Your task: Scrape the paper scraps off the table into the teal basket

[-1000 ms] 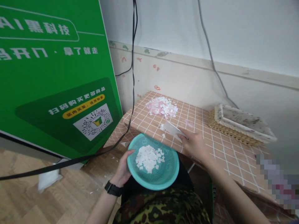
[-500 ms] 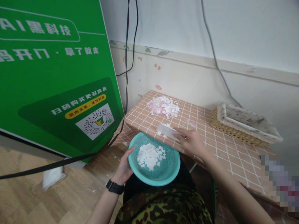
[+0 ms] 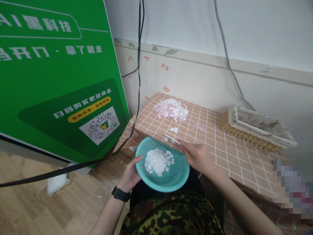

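My left hand [image 3: 131,173] grips the left rim of a turquoise plastic colander [image 3: 163,189], thumb over the edge. The colander sits against the table's front edge, just above my lap. In it lies a heap of small white paper scraps [image 3: 156,161]. My right hand [image 3: 198,156] is closed on a thin white flat scraper [image 3: 179,142], seen nearly edge-on at the table edge above the colander. A few loose scraps [image 3: 174,129] lie on the table behind it. Farther back is a pile of white and pink paper scraps [image 3: 172,109].
A brown checked cloth covers the table [image 3: 207,130]. A lined wicker basket [image 3: 259,129] stands at its right. On the left is a large green cabinet [image 3: 61,75], with a black strap [image 3: 139,68] hanging beside it. A white bag [image 3: 57,183] lies on the floor.
My right hand has drawn the scraper toward me, from flat on the tabletop to the edge over the colander, and tilted it. A few scraps are left behind it. My left hand keeps its hold.
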A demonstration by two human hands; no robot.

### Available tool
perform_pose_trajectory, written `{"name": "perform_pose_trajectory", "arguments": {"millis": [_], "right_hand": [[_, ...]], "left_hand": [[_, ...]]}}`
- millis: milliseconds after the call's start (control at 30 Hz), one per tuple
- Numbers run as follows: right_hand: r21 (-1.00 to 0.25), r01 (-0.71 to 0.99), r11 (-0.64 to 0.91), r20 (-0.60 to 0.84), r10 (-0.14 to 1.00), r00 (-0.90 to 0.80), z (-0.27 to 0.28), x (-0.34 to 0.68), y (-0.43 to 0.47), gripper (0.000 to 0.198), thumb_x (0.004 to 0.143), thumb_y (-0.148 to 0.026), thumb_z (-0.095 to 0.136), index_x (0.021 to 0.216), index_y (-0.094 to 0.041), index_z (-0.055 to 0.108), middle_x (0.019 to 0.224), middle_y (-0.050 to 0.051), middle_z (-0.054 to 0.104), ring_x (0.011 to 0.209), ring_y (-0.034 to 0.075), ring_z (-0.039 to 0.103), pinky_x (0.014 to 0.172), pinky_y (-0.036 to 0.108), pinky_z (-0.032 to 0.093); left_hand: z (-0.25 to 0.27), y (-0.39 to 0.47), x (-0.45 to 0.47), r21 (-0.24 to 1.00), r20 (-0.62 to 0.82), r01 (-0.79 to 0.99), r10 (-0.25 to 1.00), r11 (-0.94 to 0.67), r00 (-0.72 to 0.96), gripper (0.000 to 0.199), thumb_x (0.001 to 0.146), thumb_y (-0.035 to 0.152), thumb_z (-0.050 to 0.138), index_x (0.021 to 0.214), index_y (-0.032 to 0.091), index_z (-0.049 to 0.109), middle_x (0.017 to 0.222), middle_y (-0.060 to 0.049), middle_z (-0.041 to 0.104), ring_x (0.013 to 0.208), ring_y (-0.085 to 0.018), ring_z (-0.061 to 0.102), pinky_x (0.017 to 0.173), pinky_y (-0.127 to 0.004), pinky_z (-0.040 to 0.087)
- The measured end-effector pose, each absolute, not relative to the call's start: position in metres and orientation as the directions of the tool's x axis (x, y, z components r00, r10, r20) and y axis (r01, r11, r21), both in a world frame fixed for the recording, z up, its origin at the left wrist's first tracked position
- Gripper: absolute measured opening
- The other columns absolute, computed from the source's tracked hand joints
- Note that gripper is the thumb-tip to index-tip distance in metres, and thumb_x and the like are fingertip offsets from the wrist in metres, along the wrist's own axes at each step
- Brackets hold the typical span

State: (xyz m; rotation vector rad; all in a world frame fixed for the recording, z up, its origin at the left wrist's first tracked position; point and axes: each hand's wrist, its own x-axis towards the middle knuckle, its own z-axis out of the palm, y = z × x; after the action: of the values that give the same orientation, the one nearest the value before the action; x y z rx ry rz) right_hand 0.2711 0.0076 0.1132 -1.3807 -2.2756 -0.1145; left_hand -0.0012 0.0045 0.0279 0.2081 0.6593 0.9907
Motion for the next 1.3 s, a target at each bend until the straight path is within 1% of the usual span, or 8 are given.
{"name": "perform_pose_trajectory", "arguments": {"millis": [167, 300, 400, 567, 767, 1033, 1133, 1300], "right_hand": [[-0.296, 0.835, 0.464, 0.458, 0.836, -0.302, 0.119, 0.274, 0.006, 0.031, 0.09, -0.023, 0.046, 0.117, -0.021, 0.062, 0.08, 0.004, 0.072, 0.058, 0.013, 0.062, 0.055, 0.025, 0.044], [-0.184, 0.957, 0.227, 0.54, 0.836, -0.095, 0.124, 0.292, 0.021, 0.03, 0.089, -0.028, 0.049, 0.112, -0.02, 0.066, 0.062, 0.004, 0.068, 0.045, 0.015, 0.056, 0.046, 0.026, 0.037], [-0.098, 0.986, 0.135, 0.529, 0.846, -0.063, 0.124, 0.304, 0.034, 0.03, 0.088, -0.028, 0.049, 0.111, -0.02, 0.067, 0.061, 0.004, 0.068, 0.047, 0.017, 0.058, 0.046, 0.027, 0.036], [-0.088, 0.985, 0.148, 0.479, 0.874, -0.088, 0.119, 0.306, 0.043, 0.032, 0.088, -0.028, 0.048, 0.113, -0.021, 0.066, 0.065, 0.005, 0.069, 0.051, 0.018, 0.06, 0.048, 0.027, 0.037], [-0.127, 0.975, 0.182, 0.52, 0.849, -0.091, 0.123, 0.305, 0.036, 0.03, 0.087, -0.026, 0.049, 0.112, -0.021, 0.066, 0.068, 0.005, 0.07, 0.052, 0.017, 0.06, 0.05, 0.026, 0.038], [-0.009, 0.977, 0.214, 0.519, 0.836, -0.179, 0.13, 0.306, 0.026, 0.03, 0.089, -0.026, 0.047, 0.109, -0.02, 0.067, 0.062, 0.003, 0.068, 0.048, 0.014, 0.058, 0.049, 0.025, 0.033], [0.019, 0.974, 0.224, 0.484, 0.851, -0.205, 0.131, 0.306, 0.03, 0.03, 0.089, -0.025, 0.045, 0.109, -0.02, 0.067, 0.064, 0.003, 0.068, 0.05, 0.015, 0.058, 0.05, 0.026, 0.034], [-0.028, 0.944, 0.33, 0.407, 0.866, -0.291, 0.14, 0.31, 0.039, 0.029, 0.088, -0.022, 0.045, 0.106, -0.021, 0.068, 0.074, 0.005, 0.072, 0.059, 0.015, 0.062, 0.054, 0.025, 0.038]], "left_hand": [[0.024, 0.006, -0.002, 0.429, -0.426, -0.728, 0.83, 0.535, 0.359, 0.02, 0.081, 0.019, 0.058, 0.094, 0.009, 0.07, 0.087, -0.012, 0.076, 0.089, -0.028, 0.069, 0.089, -0.042, 0.05], [0.02, 0.008, -0.002, 0.431, -0.446, -0.733, 0.831, 0.526, 0.333, 0.017, 0.08, 0.018, 0.059, 0.091, 0.01, 0.07, 0.086, -0.011, 0.076, 0.084, -0.027, 0.07, 0.086, -0.041, 0.052], [0.019, 0.009, -0.002, 0.429, -0.459, -0.728, 0.823, 0.535, 0.334, 0.017, 0.079, 0.018, 0.06, 0.091, 0.01, 0.07, 0.087, -0.011, 0.076, 0.082, -0.027, 0.07, 0.084, -0.041, 0.053], [0.018, 0.009, -0.002, 0.435, -0.466, -0.718, 0.818, 0.543, 0.337, 0.02, 0.079, 0.018, 0.059, 0.094, 0.009, 0.07, 0.089, -0.013, 0.076, 0.085, -0.028, 0.07, 0.085, -0.042, 0.053], [0.017, 0.007, -0.005, 0.457, -0.491, -0.702, 0.813, 0.546, 0.313, 0.018, 0.079, 0.019, 0.061, 0.09, 0.009, 0.07, 0.086, -0.012, 0.076, 0.081, -0.028, 0.071, 0.082, -0.041, 0.054], [0.02, 0.008, -0.004, 0.455, -0.491, -0.704, 0.813, 0.545, 0.313, 0.018, 0.079, 0.019, 0.06, 0.09, 0.009, 0.07, 0.083, -0.012, 0.076, 0.082, -0.027, 0.071, 0.083, -0.041, 0.054], [0.02, 0.007, -0.004, 0.455, -0.49, -0.707, 0.815, 0.541, 0.309, 0.017, 0.078, 0.017, 0.061, 0.089, 0.009, 0.071, 0.084, -0.011, 0.076, 0.081, -0.027, 0.071, 0.084, -0.042, 0.054], [0.021, 0.006, -0.003, 0.436, -0.505, -0.71, 0.803, 0.554, 0.316, 0.017, 0.078, 0.017, 0.061, 0.089, 0.009, 0.07, 0.086, -0.012, 0.076, 0.079, -0.027, 0.071, 0.085, -0.042, 0.053]]}}
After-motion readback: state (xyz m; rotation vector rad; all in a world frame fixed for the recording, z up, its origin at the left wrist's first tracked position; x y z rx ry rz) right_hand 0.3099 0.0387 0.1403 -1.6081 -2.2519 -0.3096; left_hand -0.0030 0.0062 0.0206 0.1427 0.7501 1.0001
